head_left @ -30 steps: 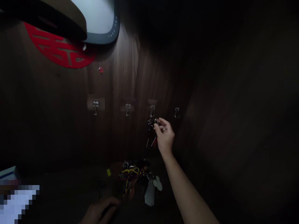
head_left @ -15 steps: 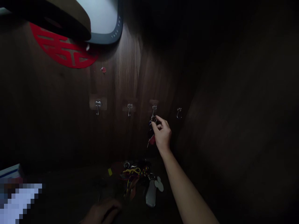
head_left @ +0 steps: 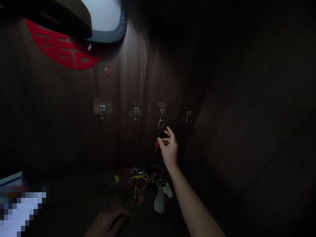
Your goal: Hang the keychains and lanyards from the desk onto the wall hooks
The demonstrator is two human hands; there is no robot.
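A bunch of keys hangs by its key ring from the third hook on the dark wood panel. A red-headed key dangles lowest in the bunch. My right hand is just right of the keys, thumb and fingers apart; the thumb tip is close to the red key, and I cannot tell whether it touches. Low in the view is my left hand, dim and slightly blurred, with thumb and forefinger apart and nothing visible between them. Beyond it lies a tangle of cords and keyrings with a grey fob.
Other metal hooks are at the left, the middle and the far right. A red paper cutout and a cap are at upper left. A box stands at lower left.
My right hand has let go of the key ring and moved slightly down, its fingers spreading. The keys now hang from the third hook. My left hand has barely moved.
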